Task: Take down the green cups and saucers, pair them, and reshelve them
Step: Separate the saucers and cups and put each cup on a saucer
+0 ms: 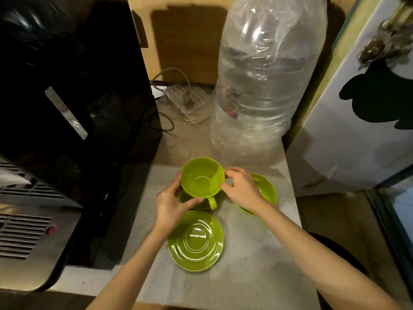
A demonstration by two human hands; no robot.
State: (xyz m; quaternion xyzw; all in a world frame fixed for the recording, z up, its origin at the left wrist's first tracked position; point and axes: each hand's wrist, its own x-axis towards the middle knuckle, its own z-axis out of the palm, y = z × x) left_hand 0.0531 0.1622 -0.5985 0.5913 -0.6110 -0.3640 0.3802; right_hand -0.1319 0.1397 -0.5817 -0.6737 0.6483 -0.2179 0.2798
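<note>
A green cup (202,176) with its handle toward me is held between both hands above a green saucer (185,198) that it mostly hides. My left hand (173,204) grips its left side, thumb under the near rim. My right hand (242,189) pinches its right rim. A bare green saucer (196,240) lies on the grey counter (257,253) nearer to me. Another green piece, a cup or saucer (267,193), sits to the right, partly hidden by my right hand.
A large clear plastic water bottle (263,81) stands just behind the cups. A black appliance (73,97) and a metal vented unit (29,231) fill the left. A power strip with cables (187,99) lies at the back. A white cabinet (357,130) is at the right.
</note>
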